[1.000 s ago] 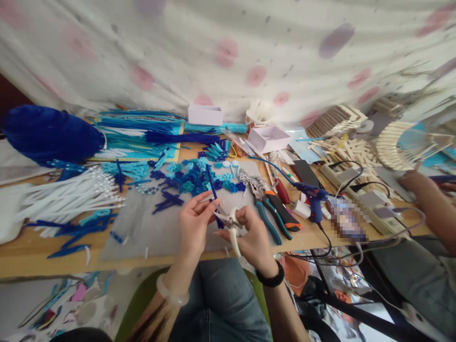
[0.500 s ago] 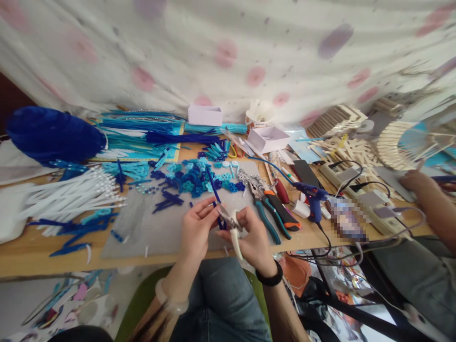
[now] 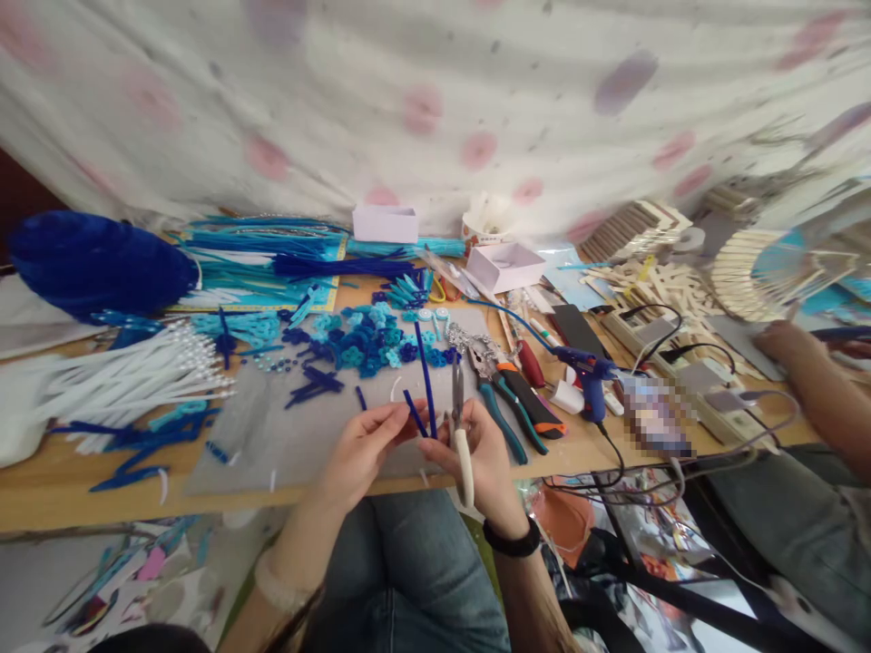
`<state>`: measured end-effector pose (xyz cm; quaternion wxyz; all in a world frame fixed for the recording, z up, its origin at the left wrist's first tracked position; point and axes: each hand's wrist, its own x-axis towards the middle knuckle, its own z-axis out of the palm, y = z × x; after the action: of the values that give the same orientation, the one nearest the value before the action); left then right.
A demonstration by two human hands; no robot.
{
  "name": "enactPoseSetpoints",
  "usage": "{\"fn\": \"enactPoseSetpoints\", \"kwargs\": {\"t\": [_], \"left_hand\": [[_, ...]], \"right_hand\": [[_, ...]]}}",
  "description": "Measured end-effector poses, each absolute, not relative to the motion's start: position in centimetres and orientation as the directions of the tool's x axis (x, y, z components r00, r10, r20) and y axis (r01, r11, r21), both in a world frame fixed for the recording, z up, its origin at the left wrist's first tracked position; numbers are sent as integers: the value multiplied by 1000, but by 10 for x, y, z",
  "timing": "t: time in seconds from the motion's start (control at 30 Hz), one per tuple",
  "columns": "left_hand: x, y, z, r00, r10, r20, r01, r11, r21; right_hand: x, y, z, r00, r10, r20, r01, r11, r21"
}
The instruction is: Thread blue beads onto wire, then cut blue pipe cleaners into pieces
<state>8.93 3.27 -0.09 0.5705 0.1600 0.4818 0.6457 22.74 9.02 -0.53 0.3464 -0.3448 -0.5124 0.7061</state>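
My left hand (image 3: 360, 458) pinches a short dark blue pipe cleaner piece (image 3: 414, 413) over the front of the grey mat (image 3: 286, 467); another dark blue end shows above its knuckles. A pair of scissors (image 3: 464, 467) with cream handles is in my right hand (image 3: 488, 458), blades pointing up and looking closed. Between the thumb and fingers of the same hand, a longer dark blue pipe cleaner (image 3: 425, 376) stands nearly upright. Behind both hands lies a heap of blue and turquoise pipe cleaner flowers (image 3: 371, 336).
White pipe cleaner stems (image 3: 129, 372) lie to the left. Pliers (image 3: 500, 422), a blue glue gun (image 3: 591, 376) and a power strip (image 3: 721, 413) are to the right. Boxes (image 3: 507, 269) stand at the back. Another person's hand (image 3: 782, 345) works at the far right.
The scissors have swung away from the pipe cleaner and now point up. My hands have moved slightly apart, the longer pipe cleaner now upright by my right hand.
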Motion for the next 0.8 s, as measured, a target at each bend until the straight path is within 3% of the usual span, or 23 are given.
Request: {"fn": "enactPoseSetpoints", "kwargs": {"t": [0.1,0.37,0.63,0.8], "left_hand": [[86,32,-4,-312,881,-354,-576,121,808],[86,34,-4,-97,899,-427,-632,276,724],[94,27,3,-312,893,-323,-504,133,854],[96,18,6,-356,888,-290,-492,86,866]], "right_hand": [[230,90,-3,-558,815,-154,-129,-269,-955],[233,88,4,-655,725,-211,-75,-341,-937],[235,84,0,-629,764,-147,-25,-208,-978],[233,81,3,-619,770,-156,31,-174,-984]]}}
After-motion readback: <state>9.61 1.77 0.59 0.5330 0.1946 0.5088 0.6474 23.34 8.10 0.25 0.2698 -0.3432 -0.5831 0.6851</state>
